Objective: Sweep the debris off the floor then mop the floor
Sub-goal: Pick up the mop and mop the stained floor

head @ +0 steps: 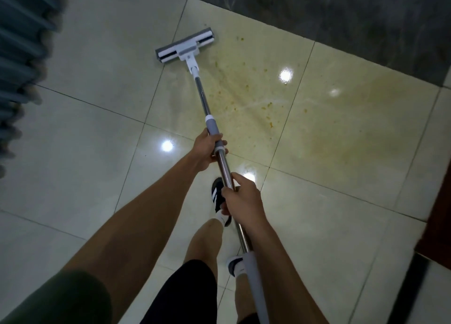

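Observation:
A mop with a steel pole (203, 99) and a white and grey flat head (186, 46) lies on the glossy cream tile floor (97, 118), head far from me. My left hand (207, 150) grips the pole at its grey collar. Lower down the bare steel, my right hand (240, 196) grips the pole too. To the right of the mop head a yellowish smear (317, 118) with small orange crumbs (264, 107) spreads over the tiles.
A dark stone strip (317, 11) borders the tiles at the back. Blue-grey pleated fabric (19, 55) hangs at the left edge. A dark red-brown panel (439, 201) stands at the right. My shoes (218, 194) are on the tiles under the pole.

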The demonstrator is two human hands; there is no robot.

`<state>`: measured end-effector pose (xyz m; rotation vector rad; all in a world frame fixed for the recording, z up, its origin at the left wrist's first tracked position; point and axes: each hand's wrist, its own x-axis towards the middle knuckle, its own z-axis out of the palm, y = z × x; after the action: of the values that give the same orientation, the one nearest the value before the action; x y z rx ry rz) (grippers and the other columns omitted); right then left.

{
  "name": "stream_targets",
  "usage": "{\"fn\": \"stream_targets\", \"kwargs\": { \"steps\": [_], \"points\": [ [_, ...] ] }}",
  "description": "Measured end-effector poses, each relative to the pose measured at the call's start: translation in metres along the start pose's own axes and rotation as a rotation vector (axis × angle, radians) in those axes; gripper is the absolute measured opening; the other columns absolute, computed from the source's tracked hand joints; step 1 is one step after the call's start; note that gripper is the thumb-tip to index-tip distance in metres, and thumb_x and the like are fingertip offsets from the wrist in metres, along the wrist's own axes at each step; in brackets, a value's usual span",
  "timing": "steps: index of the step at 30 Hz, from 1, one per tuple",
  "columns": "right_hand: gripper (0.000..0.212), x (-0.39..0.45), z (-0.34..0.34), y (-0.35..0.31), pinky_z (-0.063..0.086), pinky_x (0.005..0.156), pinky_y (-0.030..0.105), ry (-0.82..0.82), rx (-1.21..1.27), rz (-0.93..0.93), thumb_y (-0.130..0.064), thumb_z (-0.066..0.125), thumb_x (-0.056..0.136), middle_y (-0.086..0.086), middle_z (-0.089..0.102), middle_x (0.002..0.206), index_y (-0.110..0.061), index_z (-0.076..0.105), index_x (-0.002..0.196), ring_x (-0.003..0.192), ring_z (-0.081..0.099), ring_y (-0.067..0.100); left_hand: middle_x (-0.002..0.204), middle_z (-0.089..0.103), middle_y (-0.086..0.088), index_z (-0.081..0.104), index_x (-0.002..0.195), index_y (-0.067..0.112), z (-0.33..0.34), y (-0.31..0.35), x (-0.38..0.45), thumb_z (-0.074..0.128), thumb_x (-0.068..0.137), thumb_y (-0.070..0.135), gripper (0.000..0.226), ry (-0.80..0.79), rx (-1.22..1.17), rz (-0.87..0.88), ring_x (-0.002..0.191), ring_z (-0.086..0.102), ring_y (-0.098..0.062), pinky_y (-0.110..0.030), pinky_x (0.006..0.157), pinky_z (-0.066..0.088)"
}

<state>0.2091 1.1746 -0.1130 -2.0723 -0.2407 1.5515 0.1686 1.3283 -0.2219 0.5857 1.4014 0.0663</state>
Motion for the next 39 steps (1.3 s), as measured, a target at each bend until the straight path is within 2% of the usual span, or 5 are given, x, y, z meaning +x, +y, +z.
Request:
{"fn": "stream_targets", "kwargs": {
  "steps": [14,23,32,36,39],
  "points": [
    [0.055,-0.086,0.006,0.122,0.063,0.068,0.042,0.033,-0.147,-0.066,-0.037,0.052,0.098,0.011,0.067,0.114,-0.029,0.034,0.149,0.077,0.071,0.027,0.082,0.051,-0.014,0.048,0.110,0.005,0.018,-0.085,-0.043,0.049,0.105,0.008,0.006,0.089,0.095,0.048,0.063,0.053,-0.026,-0.040,0.065,0.055],
    [0.074,-0.155,-0.020,0.189,0.053,0.085,0.041,0.023,-0.715,-0.137,-0.023,0.057,0.097,0.017,0.052,0.123,-0.022,0.012,0.155,0.100,0.063,0.032,0.092,0.048,-0.016,0.043,0.110,0.007,0.049,-0.176,-0.089,0.050,0.104,0.003,0.010,0.122,0.162,0.071,0.062,0.052,-0.023,-0.035,0.057,0.050],
    [0.071,-0.140,0.005,0.158,0.050,0.078,0.030,0.039,-0.617,-0.203,-0.018,0.053,0.099,0.011,0.055,0.109,-0.023,0.014,0.157,0.082,0.054,0.018,0.104,0.053,-0.018,0.047,0.138,0.003,0.029,-0.147,-0.060,0.047,0.100,0.003,0.038,0.208,0.360,0.165,0.075,0.057,-0.031,-0.046,0.078,0.057],
    [0.060,-0.117,0.027,0.122,0.051,0.073,0.027,0.098,-0.590,-0.232,-0.024,0.040,0.104,0.005,0.056,0.102,-0.027,0.013,0.157,0.079,0.056,0.015,0.111,0.054,-0.019,0.049,0.131,0.002,0.006,-0.111,-0.034,0.047,0.102,0.007,0.029,0.217,0.341,0.141,0.074,0.058,-0.031,-0.030,0.059,0.059],
    [0.063,-0.085,0.045,0.070,0.053,0.084,0.030,0.046,-0.549,-0.210,-0.029,0.041,0.104,0.008,0.057,0.114,-0.028,0.008,0.158,0.095,0.061,0.019,0.113,0.058,-0.022,0.046,0.137,0.008,-0.012,-0.058,-0.005,0.053,0.101,0.008,0.036,0.185,0.370,0.149,0.072,0.062,-0.032,-0.047,0.073,0.061]
  ]
}}
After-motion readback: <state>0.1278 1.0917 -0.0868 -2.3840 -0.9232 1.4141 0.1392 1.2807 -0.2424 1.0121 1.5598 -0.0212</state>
